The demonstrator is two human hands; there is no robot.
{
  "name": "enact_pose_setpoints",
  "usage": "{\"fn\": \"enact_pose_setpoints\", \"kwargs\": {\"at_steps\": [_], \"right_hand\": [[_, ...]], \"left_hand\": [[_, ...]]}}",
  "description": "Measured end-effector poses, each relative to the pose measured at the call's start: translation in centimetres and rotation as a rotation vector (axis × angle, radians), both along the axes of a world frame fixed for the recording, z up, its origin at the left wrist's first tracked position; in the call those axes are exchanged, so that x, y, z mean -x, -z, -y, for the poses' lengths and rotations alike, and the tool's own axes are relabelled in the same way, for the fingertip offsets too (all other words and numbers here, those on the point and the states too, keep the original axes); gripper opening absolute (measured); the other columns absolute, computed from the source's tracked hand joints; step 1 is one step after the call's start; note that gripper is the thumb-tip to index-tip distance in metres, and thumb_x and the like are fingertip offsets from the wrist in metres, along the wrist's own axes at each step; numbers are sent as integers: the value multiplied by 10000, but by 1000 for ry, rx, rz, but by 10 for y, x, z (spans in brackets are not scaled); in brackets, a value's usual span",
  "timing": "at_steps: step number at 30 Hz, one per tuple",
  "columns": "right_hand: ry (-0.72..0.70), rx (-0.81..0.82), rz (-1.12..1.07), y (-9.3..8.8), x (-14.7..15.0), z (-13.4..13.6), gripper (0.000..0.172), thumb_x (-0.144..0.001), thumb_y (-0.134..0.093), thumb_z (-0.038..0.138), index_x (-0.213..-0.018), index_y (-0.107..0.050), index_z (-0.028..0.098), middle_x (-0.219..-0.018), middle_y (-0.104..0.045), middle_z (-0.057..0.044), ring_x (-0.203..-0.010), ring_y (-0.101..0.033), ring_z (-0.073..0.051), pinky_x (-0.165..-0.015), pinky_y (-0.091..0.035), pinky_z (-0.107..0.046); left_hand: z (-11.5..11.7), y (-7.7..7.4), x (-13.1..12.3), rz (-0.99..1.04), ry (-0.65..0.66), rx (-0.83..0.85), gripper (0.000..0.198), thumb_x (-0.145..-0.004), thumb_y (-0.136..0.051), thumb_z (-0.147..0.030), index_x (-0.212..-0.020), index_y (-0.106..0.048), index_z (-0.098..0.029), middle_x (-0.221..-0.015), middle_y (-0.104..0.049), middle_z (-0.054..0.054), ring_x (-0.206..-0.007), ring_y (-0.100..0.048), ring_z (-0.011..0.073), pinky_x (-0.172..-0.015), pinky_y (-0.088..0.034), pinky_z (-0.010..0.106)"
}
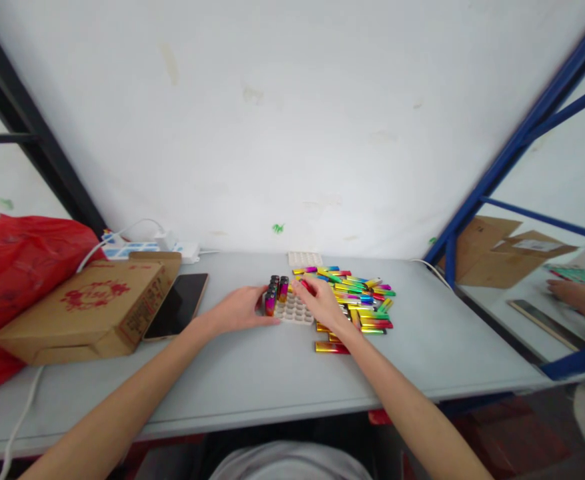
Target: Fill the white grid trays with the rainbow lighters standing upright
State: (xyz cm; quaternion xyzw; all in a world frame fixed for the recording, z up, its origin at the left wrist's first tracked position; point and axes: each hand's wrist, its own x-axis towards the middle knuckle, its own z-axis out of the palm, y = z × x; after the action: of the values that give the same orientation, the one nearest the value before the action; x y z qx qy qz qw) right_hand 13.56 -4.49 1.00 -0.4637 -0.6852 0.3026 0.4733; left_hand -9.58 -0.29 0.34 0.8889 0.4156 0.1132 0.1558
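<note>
While left hand [239,310] lies against tray [296,315] — grip slack, empty — right hand [323,302] pinches red lighter [304,285] over it.

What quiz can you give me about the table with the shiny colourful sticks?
1. True or false: the phone lies right of the cardboard box.
2. Where do the upright sticks stand? A: in the white tray. B: on the phone. C: inside the box.
3. Which hand rests against the tray's left side?
Key: 1 true. 2 A. 3 the left hand.
</note>
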Motion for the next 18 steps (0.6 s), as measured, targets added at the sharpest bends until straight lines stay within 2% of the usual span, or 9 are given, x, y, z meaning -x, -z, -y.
{"fn": "enact_pose_setpoints", "kwargs": {"at_steps": [4,11,18], "right_hand": [[148,-122,122,7,4,5,508,-954,-553,535,-586,-398,219,-556,-375,52,-558,-337,-113,-564,-238,-289],[200,-128,117,13,5,4,380,-871,-542,419,-577,-389,232,-537,-398,51,-540,-330,-115,-548,-221,-290],[193,-178,180,9,3,7,448,-987,-525,513,-655,-430,228,-583,-441,49,-557,-381,-126,-583,-270,-288]], "left_hand": [[0,1,0,-12,6,-16,606,-799,-680,-728,-1069,-654,-186,-938,-757,68,-778,-688,253,-659,-438,309],[-1,3,0,-4,-5,-34,599,-792,-711,-706,-1094,-668,-190,-938,-766,67,-759,-693,253,-644,-428,304],[-1,3,1,-2,3,-21,588,-802,-706,-698,-1111,-660,-200,-963,-774,66,-813,-713,265,-686,-459,307]]}}
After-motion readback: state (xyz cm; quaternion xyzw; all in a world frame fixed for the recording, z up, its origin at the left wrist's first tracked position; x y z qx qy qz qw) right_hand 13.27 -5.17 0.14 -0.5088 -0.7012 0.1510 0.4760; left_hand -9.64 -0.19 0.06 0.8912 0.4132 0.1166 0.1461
